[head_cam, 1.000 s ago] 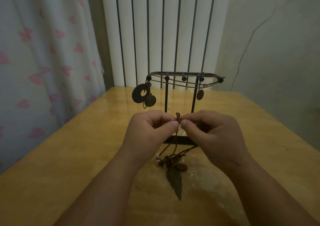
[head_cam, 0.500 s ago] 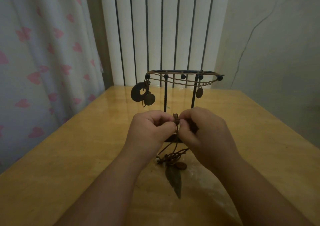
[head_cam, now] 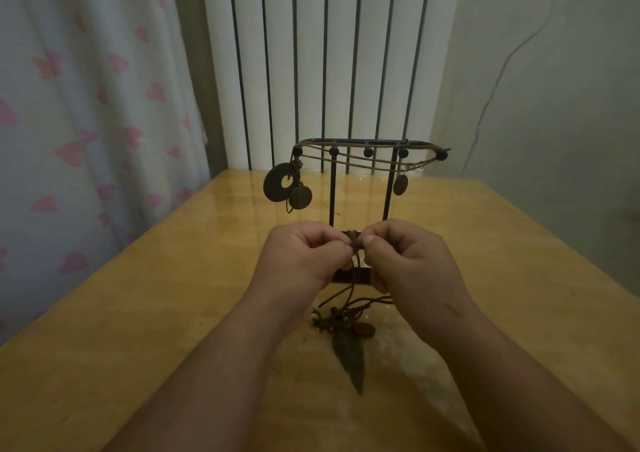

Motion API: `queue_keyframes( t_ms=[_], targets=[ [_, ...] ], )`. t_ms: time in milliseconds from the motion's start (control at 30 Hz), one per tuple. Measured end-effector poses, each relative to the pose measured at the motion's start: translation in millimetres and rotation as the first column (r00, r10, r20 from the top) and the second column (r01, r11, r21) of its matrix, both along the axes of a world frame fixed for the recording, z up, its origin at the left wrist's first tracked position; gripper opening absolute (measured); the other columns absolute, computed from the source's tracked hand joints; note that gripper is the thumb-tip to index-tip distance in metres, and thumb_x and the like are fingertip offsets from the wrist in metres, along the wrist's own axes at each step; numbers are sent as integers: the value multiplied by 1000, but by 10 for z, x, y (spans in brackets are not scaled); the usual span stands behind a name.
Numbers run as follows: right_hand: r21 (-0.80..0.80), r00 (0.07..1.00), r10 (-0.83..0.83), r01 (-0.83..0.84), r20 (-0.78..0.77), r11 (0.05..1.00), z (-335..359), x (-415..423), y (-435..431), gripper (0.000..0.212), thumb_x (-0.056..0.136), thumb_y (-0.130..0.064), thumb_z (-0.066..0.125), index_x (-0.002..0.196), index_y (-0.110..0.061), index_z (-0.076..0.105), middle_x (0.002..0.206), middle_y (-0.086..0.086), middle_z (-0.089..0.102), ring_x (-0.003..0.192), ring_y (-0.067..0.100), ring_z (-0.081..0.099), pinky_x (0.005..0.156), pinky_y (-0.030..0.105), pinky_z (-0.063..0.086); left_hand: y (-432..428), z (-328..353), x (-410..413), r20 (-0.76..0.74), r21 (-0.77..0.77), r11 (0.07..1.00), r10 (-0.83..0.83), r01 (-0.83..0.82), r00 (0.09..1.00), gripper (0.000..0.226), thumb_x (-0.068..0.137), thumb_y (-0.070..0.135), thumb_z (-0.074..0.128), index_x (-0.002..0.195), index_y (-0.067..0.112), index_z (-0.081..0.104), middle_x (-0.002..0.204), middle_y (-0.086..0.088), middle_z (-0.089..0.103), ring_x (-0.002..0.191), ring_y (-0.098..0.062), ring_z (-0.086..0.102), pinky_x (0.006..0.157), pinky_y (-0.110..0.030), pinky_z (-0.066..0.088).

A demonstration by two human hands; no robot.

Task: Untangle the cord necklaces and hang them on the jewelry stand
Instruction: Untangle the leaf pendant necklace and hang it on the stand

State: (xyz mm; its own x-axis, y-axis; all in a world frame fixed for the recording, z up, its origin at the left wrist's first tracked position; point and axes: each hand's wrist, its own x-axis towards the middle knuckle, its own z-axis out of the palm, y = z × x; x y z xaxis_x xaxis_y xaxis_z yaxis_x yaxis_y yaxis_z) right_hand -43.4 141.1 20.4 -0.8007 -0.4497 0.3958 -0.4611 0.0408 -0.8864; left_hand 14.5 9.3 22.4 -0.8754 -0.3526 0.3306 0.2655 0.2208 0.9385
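Pinching cord knot [head_cam: 356, 244]: left hand [head_cam: 304, 257], right hand [head_cam: 412, 261], fingers curled.

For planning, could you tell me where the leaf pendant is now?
Head view, low centre: the leaf pendant lies on the table, just below the tangled cords, in front of the stand.

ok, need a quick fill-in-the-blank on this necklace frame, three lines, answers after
1. The left hand and right hand both pinch a knot in the brown ___.
2. The leaf-shaped pendant lies on the ___.
3. The ring-shaped pendant hangs at the jewelry stand's ___ end.

Missing words: cord; table; left.
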Motion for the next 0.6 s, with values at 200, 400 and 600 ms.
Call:
queue_keyframes(
  t_ms=[200,400,600],
  targets=[
    [-87,998,42,-37,54,996,36,-11,55,18,94,-17,56,86,-14,72,62,-6,61,53,7,50,49,17,44,-38,-19,-1,-28,-23,1000,-3,2,1000,18,87,14,65,72,18,75,70,-19,63,57,-18,50,56,-27,43],
    [-49,998,16,-19,-59,999,55,-19,114,15,91,-16,61,89,-20,75,69,-6,68,56,0,55,53,14,45,-33,-6,5,-52,-31,999,-11,9,999,20,90,15,62,73,14,75,70,-22,61,58,-18,51,56,-23,44],
    [11,983,-53,56,-173,998,27,-34,99,9,87,-23,65,90,-26,73,78,-6,70,71,6,63,60,17,53,-33,-8,-4,-48,-49,999,19,-22,999,21,90,15,60,74,14,73,71,-18,62,58,-16,52,55,-26,44]
  ],
)
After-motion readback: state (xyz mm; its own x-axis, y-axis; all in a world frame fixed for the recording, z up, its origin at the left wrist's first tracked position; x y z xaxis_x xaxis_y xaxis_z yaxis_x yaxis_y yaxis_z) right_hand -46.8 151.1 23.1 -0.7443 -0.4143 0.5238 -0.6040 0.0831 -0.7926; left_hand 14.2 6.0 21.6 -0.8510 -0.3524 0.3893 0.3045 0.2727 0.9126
